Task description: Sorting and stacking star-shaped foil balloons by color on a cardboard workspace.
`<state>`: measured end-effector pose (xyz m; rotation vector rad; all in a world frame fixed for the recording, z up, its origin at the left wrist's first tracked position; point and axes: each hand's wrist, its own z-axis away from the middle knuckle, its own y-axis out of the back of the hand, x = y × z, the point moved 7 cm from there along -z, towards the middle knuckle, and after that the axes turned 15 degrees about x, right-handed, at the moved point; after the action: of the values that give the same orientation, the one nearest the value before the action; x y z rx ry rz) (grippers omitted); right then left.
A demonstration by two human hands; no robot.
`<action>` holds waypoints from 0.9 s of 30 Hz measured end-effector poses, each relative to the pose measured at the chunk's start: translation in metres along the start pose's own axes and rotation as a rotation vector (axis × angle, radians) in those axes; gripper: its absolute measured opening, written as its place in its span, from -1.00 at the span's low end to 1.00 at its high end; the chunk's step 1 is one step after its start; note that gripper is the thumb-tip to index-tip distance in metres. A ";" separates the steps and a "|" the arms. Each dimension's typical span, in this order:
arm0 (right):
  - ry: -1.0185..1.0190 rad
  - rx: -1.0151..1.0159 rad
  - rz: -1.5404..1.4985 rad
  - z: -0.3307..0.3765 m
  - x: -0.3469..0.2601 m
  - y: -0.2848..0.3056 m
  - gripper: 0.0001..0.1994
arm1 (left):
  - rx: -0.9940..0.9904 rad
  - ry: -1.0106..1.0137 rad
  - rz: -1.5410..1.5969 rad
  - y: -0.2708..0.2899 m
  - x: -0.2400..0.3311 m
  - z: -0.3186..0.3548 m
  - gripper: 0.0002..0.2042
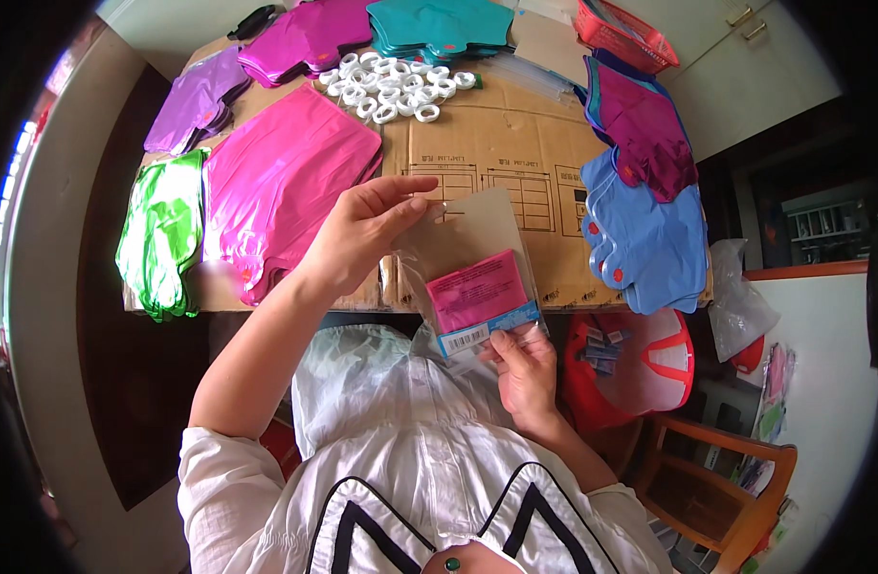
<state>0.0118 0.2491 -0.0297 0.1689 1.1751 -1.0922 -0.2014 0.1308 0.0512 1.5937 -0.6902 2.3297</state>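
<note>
A flat clear plastic bag (pixel 509 251) with a grey card in it is held tilted in front of me at the table's near edge. Inside lies a folded magenta foil piece (pixel 477 290), above a blue strip with a barcode label. My right hand (pixel 527 371) grips the bag's lower end, thumb on top. At its upper left corner, my left hand (pixel 367 225) has thumb and index finger close together on the clear film; the exact grip is partly hidden. Left of that hand lies a stack of large pink foil sheets (pixel 290 177).
White rings (pixel 391 86) lie heaped at the back of the cardboard-covered table (pixel 487 143). Around them are foil stacks in green (pixel 161 230), purple (pixel 195 100), magenta (pixel 305 38), teal (pixel 444 24) and blue (pixel 649 239). A red basket (pixel 630 38), red bin (pixel 673 359) and wooden chair (pixel 716 478) stand right.
</note>
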 end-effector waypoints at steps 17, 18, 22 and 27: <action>-0.126 0.025 -0.040 0.006 0.002 -0.015 -0.88 | -0.056 -1.114 -0.989 -0.066 0.010 0.049 -0.64; -0.128 0.013 -0.047 0.006 0.002 -0.016 -0.87 | -0.061 -1.098 -0.956 -0.068 0.003 0.049 -0.62; -0.100 -0.049 -0.040 0.006 0.002 -0.014 -0.84 | 0.070 -0.905 -0.906 -0.057 0.001 0.048 -0.60; -0.089 -0.072 -0.045 0.006 0.003 -0.014 -0.84 | 0.081 -0.844 -0.906 -0.057 0.006 0.045 -0.68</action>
<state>0.0051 0.2370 -0.0238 0.0383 1.1412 -1.0840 -0.1423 0.1569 0.0841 2.2673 0.0601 1.0287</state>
